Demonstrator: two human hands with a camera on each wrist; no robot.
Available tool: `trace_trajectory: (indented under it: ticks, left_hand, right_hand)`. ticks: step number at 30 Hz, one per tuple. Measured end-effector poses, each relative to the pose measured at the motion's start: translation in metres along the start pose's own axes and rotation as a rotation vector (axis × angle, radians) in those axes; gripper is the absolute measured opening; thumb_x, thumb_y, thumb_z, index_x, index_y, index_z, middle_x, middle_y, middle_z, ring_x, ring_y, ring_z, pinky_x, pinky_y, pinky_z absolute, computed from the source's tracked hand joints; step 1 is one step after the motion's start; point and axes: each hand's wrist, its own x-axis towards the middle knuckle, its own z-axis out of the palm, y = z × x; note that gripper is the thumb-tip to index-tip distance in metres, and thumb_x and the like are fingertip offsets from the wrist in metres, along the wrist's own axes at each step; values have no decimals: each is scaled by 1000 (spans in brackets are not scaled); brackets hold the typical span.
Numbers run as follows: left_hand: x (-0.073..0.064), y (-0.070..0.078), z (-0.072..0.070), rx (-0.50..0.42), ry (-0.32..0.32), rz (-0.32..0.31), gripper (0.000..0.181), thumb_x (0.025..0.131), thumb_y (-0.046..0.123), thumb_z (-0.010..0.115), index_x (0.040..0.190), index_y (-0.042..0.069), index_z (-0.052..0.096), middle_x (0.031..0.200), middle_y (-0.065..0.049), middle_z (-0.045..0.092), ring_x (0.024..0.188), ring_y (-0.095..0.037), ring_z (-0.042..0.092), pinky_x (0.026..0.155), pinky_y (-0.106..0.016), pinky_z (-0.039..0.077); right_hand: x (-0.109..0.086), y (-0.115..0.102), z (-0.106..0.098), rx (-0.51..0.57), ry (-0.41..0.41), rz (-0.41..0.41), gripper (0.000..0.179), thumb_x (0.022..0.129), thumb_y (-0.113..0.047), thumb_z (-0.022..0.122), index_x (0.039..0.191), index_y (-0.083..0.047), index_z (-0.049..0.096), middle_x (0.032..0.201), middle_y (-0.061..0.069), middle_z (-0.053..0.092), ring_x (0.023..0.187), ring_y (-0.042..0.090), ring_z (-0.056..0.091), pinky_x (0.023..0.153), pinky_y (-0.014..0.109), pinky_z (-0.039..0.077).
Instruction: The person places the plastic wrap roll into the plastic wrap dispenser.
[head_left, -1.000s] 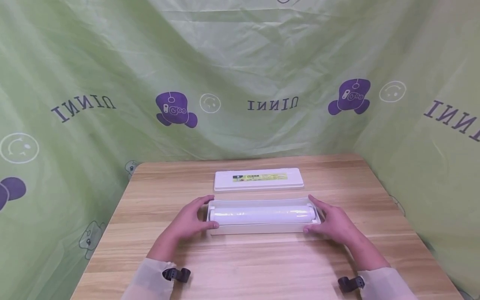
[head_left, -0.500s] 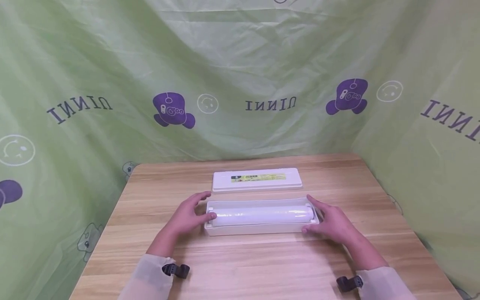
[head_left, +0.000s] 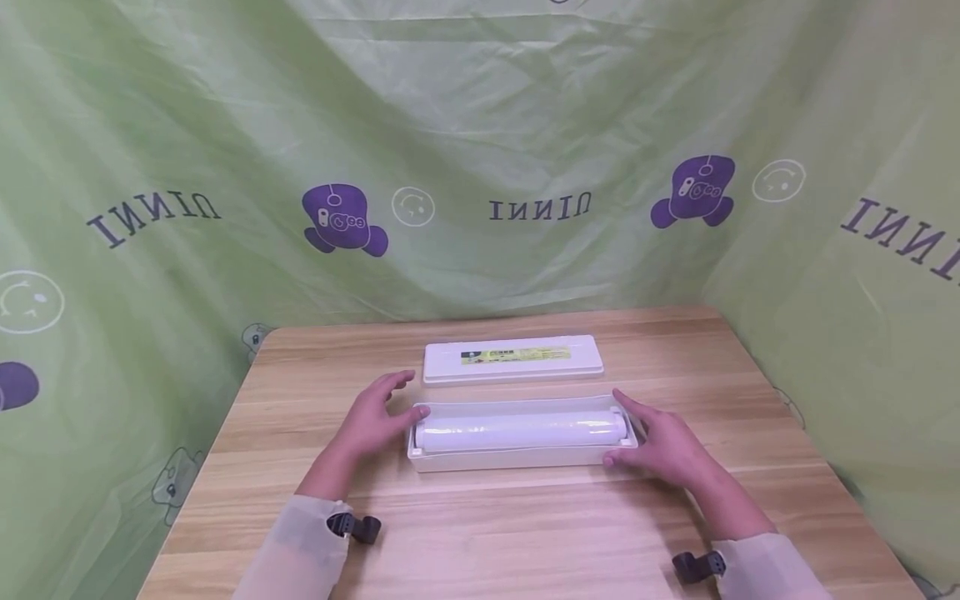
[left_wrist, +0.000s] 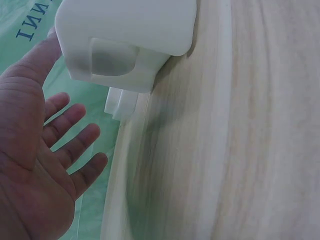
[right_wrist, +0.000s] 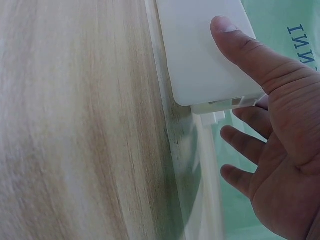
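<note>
A long white plastic box (head_left: 517,459) sits uncovered in the middle of the head view, with a shiny roll of cling film (head_left: 517,430) lying inside. My right hand (head_left: 666,448) grips its right end. In the right wrist view the thumb presses the front wall of the box (right_wrist: 200,55). My left hand (head_left: 369,423) is by the left end, fingers spread apart and thumb reaching over the rim. The left wrist view shows the palm and loose fingers beside the box's end wall (left_wrist: 125,25), which has a recess. Behind the box lies a white lid (head_left: 444,367) bearing a yellow label.
Everything stands on a wood-grain table (head_left: 517,533). A pale green curtain (head_left: 480,275) with purple figures and printed letters hangs behind the table and along both sides. A small black wrist camera (head_left: 365,529) sits at the left cuff.
My left hand has loosened from the box's left end, its fingers lifting back and its thumb coming up over the rim. The right hand keeps its hold.
</note>
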Motion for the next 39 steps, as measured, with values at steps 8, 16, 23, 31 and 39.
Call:
trace_trajectory:
  ticks: [8,16,23,31,39]
  left_hand:
    - [9,-1,-1,0,18,8,86,84,66,75,151,16,53,147,-12,56,134,-37,53,113,-58,43]
    - [22,-3,-3,7,12,10,81,87,57,78,151,14,52,147,-13,57,134,-38,53,113,-58,43]
    - [32,-7,-7,14,8,1,78,88,54,79,151,17,52,147,-15,56,134,-42,52,111,-62,43]
    - [39,-6,-9,-4,11,-1,72,89,41,82,149,13,53,146,-15,57,135,-40,52,113,-60,42]
    - [49,-11,-10,5,-17,-23,80,89,43,81,153,8,48,149,-16,55,137,-43,49,114,-61,39]
  right_hand:
    - [-1,0,-1,10,3,5,117,68,-58,92,162,-14,37,149,32,49,132,52,52,110,66,41]
    - [-1,0,-2,-2,-2,12,118,67,-60,91,161,-15,37,149,32,49,126,48,58,109,66,42]
    - [-2,-2,-2,9,-12,8,118,67,-60,91,162,-15,37,150,32,47,110,42,66,110,66,41]
    - [-2,0,-1,9,1,-14,117,67,-59,91,161,-14,38,151,30,48,124,46,60,112,64,40]
    - [-2,2,0,-4,19,-33,116,67,-54,93,160,-12,39,149,29,50,134,51,51,112,62,41]
